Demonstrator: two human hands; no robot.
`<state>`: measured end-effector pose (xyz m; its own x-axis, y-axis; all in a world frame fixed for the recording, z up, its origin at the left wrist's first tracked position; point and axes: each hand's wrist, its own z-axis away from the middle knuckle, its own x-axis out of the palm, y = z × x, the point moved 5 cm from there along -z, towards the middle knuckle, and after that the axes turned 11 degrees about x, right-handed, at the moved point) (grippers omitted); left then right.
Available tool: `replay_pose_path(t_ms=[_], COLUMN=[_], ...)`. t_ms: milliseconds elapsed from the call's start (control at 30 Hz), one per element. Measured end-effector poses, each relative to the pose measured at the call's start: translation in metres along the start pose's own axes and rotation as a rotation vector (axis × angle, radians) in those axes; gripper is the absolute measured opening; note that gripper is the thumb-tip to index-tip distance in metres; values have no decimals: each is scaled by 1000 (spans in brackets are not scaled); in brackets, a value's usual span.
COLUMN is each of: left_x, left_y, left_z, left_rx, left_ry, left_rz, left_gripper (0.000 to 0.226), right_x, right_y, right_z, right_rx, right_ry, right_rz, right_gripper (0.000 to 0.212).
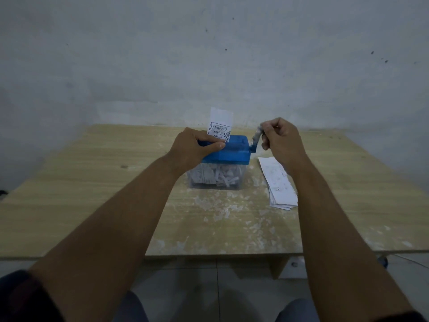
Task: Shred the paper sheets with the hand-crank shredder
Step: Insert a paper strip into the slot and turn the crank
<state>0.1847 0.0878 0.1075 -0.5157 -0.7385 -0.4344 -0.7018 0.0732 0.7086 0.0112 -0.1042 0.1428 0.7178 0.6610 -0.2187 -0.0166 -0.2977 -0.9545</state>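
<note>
The shredder (226,154) stands at the middle of the table (92,194), toward its far edge. One sheet (220,123) stands upright in the slot on the left part of the blue top. A good part of it shows above the slot, so I judge this sheet to be only partly fed.

My left hand (197,145) grips the left end of the blue top, fingers over the top and thumb along the front face, next to the sheet. This hold steadies the unit against the cranking force.

My right hand (282,138) pinches the knob of the crank (256,139) on the right side of the shredder, fingers curled round it. The crank is blurred, so its exact angle cannot be read.

The clear bin (236,182) below the blue top is filled with white shreds (216,177) nearly up to the top. I judge that much shredding is already done, and that the bin may need emptying before long.

A stack (278,184) of sheets lies flat on the table just right of the shredder, partly under my right forearm. It is several sheets thick, though the count cannot be read. These, and the rest of the sheet in the slot, are left to shred.
</note>
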Motion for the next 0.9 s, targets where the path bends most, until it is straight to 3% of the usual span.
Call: replay_pose_path(t_ms=[133, 300, 367, 533, 700, 800, 900], left_x=[-1, 1, 1, 4, 4, 3, 2], left_y=[-1, 1, 1, 4, 5, 5, 5], left_z=[1, 3, 3, 6, 5, 6, 5], left_rx=[1, 8, 5, 18, 16, 10, -15], left_ry=[-3, 7, 13, 43, 48, 39, 14], left_rz=[-4, -9, 1, 27, 41, 41, 25], left_gripper=[21, 21, 19, 17, 18, 20, 19], right_x=[7, 22, 28, 32, 25, 17, 7], right_y=[6, 44, 69, 102, 95, 68, 35], right_z=[-34, -50, -42, -4, 49, 65, 64], right_rx=[93, 234, 332, 391, 286, 200, 90], right_ry=[6, -31, -65, 46, 123, 123, 79], right_rz=[24, 185, 147, 96, 10, -169, -173], right_gripper=[32, 27, 27, 26, 35, 26, 20])
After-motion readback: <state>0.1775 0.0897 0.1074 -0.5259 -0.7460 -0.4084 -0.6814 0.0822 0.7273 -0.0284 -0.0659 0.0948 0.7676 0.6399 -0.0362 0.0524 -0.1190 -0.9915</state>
